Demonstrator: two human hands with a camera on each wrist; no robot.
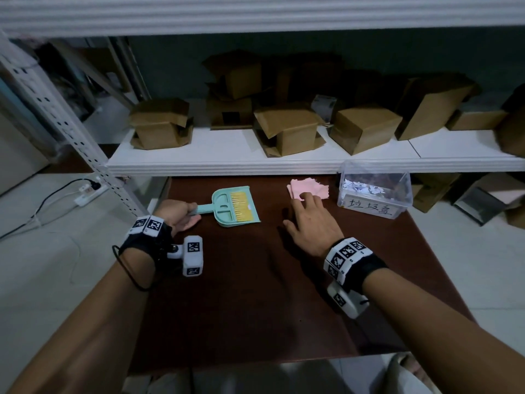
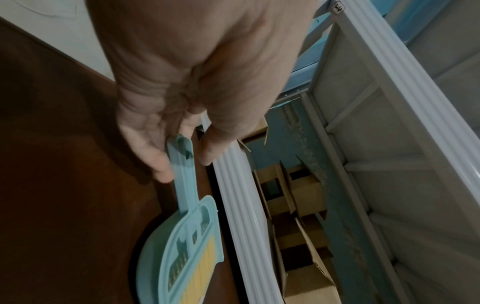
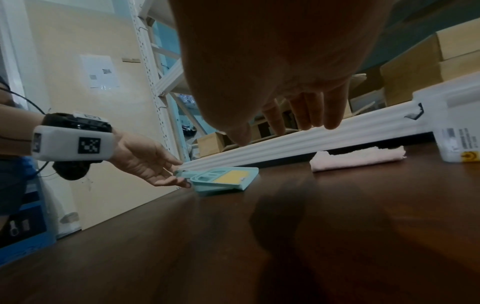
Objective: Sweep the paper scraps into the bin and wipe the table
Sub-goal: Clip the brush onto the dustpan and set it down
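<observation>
Table (image 1: 255, 294) dark brown, under shelving (image 1: 227, 163)

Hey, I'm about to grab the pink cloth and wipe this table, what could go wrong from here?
1. The dustpan with its brush lies on the table right where the cloth would sweep; a wide wipe may knock it off the near left edge.
2. The clear bin holding the scraps stands just beside the cloth; the right hand could bump it and spill them.
3. The left hand barely touches the dustpan handle, so lifting it now may let it slip.
</observation>
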